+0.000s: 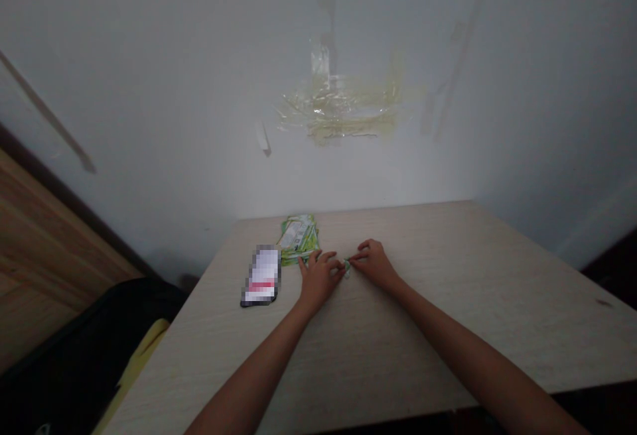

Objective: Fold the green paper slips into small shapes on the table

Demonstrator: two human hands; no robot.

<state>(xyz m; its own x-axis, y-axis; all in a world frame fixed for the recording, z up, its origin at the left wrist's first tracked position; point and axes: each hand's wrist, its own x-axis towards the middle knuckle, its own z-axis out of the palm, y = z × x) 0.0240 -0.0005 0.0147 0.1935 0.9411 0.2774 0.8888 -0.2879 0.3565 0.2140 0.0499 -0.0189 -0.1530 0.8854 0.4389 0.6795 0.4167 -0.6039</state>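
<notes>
A small green-and-white piece [347, 267], too small to name, is between my two hands just above or on the tabletop. My left hand [318, 279] meets its left side with bent fingers, the thumb side hidden in part. From the right, my right hand [377, 264] pinches its upper edge with thumb and fingertips. Beside the left hand's fingers lies a loose pile of flat green-and-white printed packets or cards [299, 233]. Left of that hand is a phone [263, 276] with a bright, blurred-out screen and a dark edge.
The pale wood-grain table [462, 276] reaches back to a grey-white wall [199, 90] with peeling clear tape [343, 107] on it. To the left of the table are a dark bag-like object [94, 342], a yellow cloth-like thing [144, 349] and brown wooden panels [40, 243].
</notes>
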